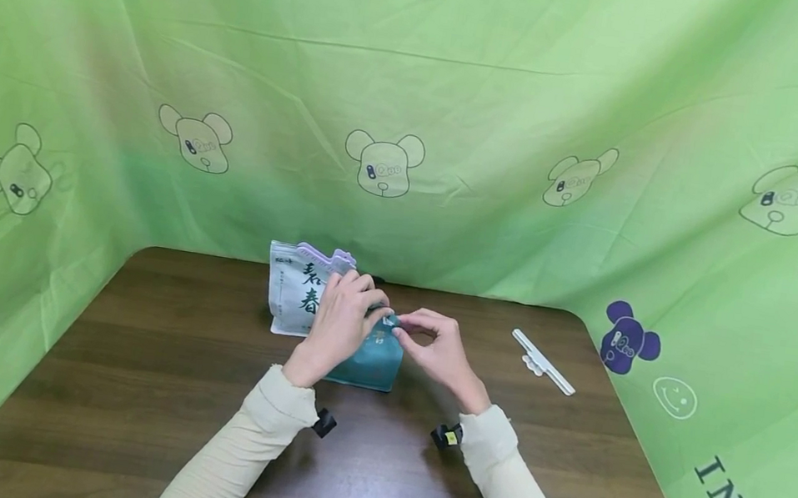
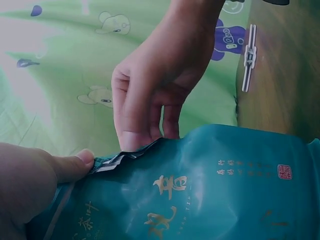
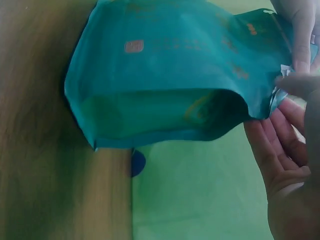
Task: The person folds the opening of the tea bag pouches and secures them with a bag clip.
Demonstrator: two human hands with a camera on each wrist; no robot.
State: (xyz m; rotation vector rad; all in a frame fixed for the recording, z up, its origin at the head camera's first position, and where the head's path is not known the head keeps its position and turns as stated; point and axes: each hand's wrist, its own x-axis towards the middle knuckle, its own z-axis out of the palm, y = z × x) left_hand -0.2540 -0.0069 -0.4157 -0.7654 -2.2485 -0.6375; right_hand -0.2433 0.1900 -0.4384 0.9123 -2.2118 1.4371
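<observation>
A teal pouch of tea (image 1: 372, 363) with gold lettering stands upright on the table, its top edge folded and crumpled. My left hand (image 1: 340, 317) grips the top on the left side, thumb along the front as the left wrist view shows. At the top right corner, my right hand (image 1: 439, 347) pinches the folded edge between thumb and fingers. A silvery inner layer (image 2: 112, 162) peeks out along that edge. From the right wrist view, the pouch's gusseted side (image 3: 155, 112) bows inward. Just behind and left of it stands a pale pouch (image 1: 293, 294), partly hidden by my left hand.
A lilac sealing clip (image 1: 325, 259) sits across the pale pouch's top. Toward the right side of the brown wooden table (image 1: 160, 394) lies a white sealing clip (image 1: 543, 362). Green printed cloth (image 1: 464, 98) hangs behind and along both sides.
</observation>
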